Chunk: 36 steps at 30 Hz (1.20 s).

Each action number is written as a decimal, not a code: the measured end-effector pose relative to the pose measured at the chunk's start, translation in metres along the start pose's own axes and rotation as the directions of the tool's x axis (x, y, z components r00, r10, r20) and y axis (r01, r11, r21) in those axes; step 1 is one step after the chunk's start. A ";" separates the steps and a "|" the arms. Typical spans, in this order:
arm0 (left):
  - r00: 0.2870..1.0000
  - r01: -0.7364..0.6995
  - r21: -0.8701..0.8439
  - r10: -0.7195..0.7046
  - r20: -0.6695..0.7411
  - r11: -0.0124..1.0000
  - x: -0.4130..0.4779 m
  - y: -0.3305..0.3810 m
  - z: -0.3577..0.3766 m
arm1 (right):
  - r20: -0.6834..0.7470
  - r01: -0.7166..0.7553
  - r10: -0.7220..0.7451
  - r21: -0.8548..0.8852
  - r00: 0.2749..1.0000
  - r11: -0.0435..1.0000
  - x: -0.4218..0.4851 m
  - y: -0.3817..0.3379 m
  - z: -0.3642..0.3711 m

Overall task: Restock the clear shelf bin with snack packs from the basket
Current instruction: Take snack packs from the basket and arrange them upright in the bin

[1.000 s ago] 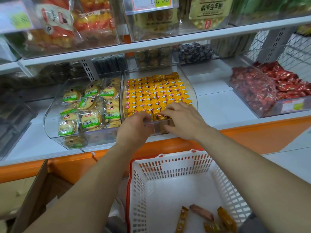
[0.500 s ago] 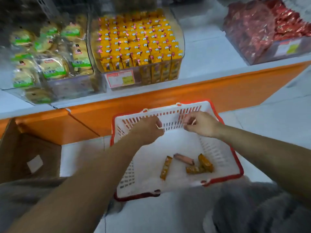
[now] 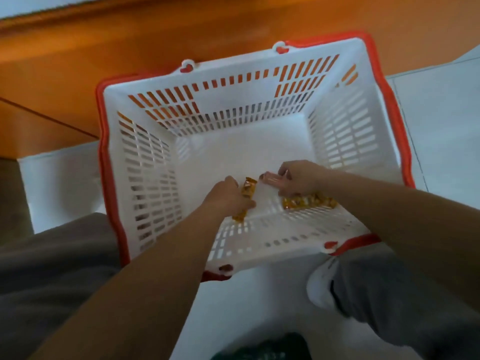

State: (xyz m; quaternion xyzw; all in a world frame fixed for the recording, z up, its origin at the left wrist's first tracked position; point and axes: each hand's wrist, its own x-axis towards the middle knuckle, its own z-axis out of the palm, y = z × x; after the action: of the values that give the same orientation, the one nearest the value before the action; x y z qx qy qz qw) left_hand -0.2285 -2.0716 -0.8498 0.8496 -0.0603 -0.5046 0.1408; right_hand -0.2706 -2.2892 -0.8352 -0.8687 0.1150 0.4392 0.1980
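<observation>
At the far left, well away from the fingers of either hand, a knee in grey trousers (image 3: pixel 52 255) fills the lower corner. The orange shelf base (image 3: pixel 181 27) runs across the top above it. The white basket (image 3: pixel 145 162) with a red rim stands on the pale floor (image 3: pixel 441 120), close to that base. Both bare forearms reach down into it from the near side.

The left hand (image 3: pixel 228 198) is low in the basket, close to its bottom. Its fingers (image 3: pixel 230 183) are curled down over a yellow pack (image 3: pixel 248 188) and grip it. The pack lies lengthwise under the palm: one end pokes out just beyond the knuckles, and the other shows at the heel of the hand. The blur hides whether the pack is lifted off the basket bottom.

Just right of those fingers, across a narrow strip of bare basket bottom, is the right hand (image 3: pixel 302 178). Its fingers (image 3: pixel 285 169) are bent round one end of a pink pack (image 3: pixel 270 178) and hold it. The rest of this pack sticks out to the left of the fingertips, near the yellow pack but apart from it. On the near side of the right fingers, loose yellow packs (image 3: pixel 309 202) lie on the basket bottom against the near wall. The wrist partly covers them, so their number cannot be told.

Farther right of the fingers, outside the basket, a grey trouser leg (image 3: pixel 402 294) and a white shoe (image 3: pixel 320 284) sit by the basket's near right corner.
</observation>
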 end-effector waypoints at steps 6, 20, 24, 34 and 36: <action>0.997 0.010 0.145 0.001 -0.073 0.989 0.008 0.006 0.012 | -0.126 -0.023 0.029 0.051 0.992 0.998 0.009 -0.010 0.011; 0.994 -0.105 -0.814 0.044 -0.097 0.572 0.002 0.035 -0.023 | -0.082 0.146 -0.122 0.483 0.989 0.863 -0.030 -0.023 -0.034; 0.991 -0.097 -0.518 0.036 -0.126 0.850 0.012 0.015 -0.021 | -0.077 -0.032 0.032 0.008 0.997 0.999 -0.029 0.008 -0.022; 0.994 -0.102 -0.344 0.112 0.009 0.933 0.021 -0.014 -0.010 | 0.063 -0.051 0.074 -0.317 0.995 0.947 -0.025 0.020 -0.005; 0.992 -0.108 -0.356 0.122 0.016 0.928 0.023 -0.013 -0.010 | 0.040 -0.043 0.054 -0.227 0.998 0.973 -0.021 0.022 -0.007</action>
State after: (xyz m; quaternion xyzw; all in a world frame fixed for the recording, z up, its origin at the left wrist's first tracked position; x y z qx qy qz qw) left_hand -0.2096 -2.0635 -0.8681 0.7957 -0.0208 -0.5141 0.3196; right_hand -0.2860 -2.3112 -0.8195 -0.8721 0.0809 0.4741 0.0898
